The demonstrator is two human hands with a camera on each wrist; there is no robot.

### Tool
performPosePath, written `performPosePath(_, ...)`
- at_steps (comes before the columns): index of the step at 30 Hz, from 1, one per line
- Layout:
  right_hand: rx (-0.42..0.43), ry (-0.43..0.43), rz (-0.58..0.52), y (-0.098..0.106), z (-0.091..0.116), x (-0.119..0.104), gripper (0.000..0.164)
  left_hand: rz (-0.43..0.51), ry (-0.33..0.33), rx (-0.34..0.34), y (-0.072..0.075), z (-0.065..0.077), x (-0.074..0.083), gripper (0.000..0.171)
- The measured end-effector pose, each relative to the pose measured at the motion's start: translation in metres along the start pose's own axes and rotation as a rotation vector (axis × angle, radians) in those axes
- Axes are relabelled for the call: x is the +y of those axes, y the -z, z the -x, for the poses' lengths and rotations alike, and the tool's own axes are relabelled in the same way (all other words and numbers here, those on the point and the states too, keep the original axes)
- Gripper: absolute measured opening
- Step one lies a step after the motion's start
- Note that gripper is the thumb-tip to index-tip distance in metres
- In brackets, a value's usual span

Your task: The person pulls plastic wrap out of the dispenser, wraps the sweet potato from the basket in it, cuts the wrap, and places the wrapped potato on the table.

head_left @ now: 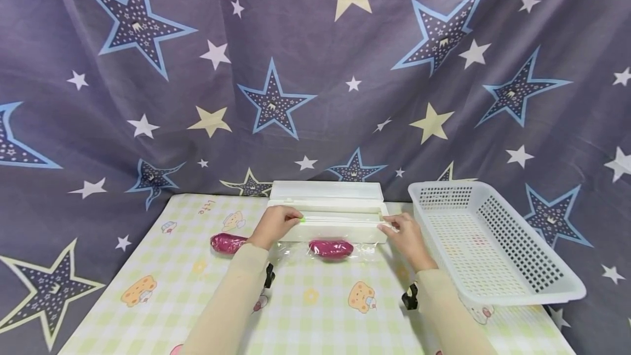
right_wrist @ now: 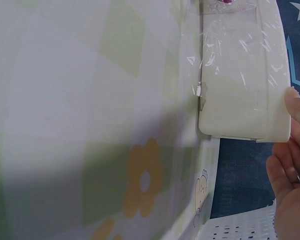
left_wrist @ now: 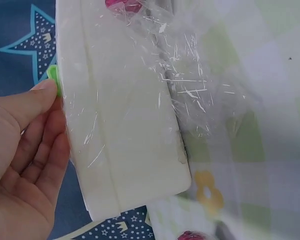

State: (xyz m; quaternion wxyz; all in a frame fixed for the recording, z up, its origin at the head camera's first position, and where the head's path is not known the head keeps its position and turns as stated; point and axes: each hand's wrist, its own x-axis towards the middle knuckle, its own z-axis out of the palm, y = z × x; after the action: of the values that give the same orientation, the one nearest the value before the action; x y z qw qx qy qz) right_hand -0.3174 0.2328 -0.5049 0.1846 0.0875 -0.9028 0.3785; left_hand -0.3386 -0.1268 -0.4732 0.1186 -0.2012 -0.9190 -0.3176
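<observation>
A white cling film dispenser (head_left: 340, 233) stands on the table with its lid (head_left: 326, 189) raised at the back. At its left end my left hand (head_left: 276, 223) pinches the small green slider (left_wrist: 54, 80) on the top edge, thumb on it. My right hand (head_left: 406, 237) grips the same edge at the right end, thumb (right_wrist: 296, 102) against it. Clear cling film (left_wrist: 190, 85) hangs over the front onto the table. Amid that film, before the dispenser, lies a shiny purple eggplant-like piece (head_left: 331, 249). Another film-wrapped purple piece (head_left: 228, 243) lies left, partly behind my left hand.
A white perforated plastic basket (head_left: 503, 253) stands at the table's right, close to my right forearm. The table wears a green checked cloth (head_left: 315, 322) with cartoon prints. A dark star-patterned curtain (head_left: 305, 32) hangs right behind the dispenser.
</observation>
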Motion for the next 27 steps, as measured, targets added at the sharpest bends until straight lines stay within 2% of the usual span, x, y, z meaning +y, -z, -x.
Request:
performPosePath(8, -0.008, -0.007, 0.010, 0.002, 0.000, -0.004, 0.035, -0.004, -0.033, 0.029, -0.006, -0.003, 0.005, 0.006)
performPosePath(20, -0.028, -0.034, -0.004, 0.000, 0.002, -0.003, 0.037, -0.024, 0.001, 0.018, -0.009, -0.001, 0.011, 0.006)
performPosePath(27, -0.031, -0.041, -0.010, 0.000, 0.001, -0.003, 0.036, -0.074, -0.043, 0.012, -0.011, -0.003, 0.016, 0.007)
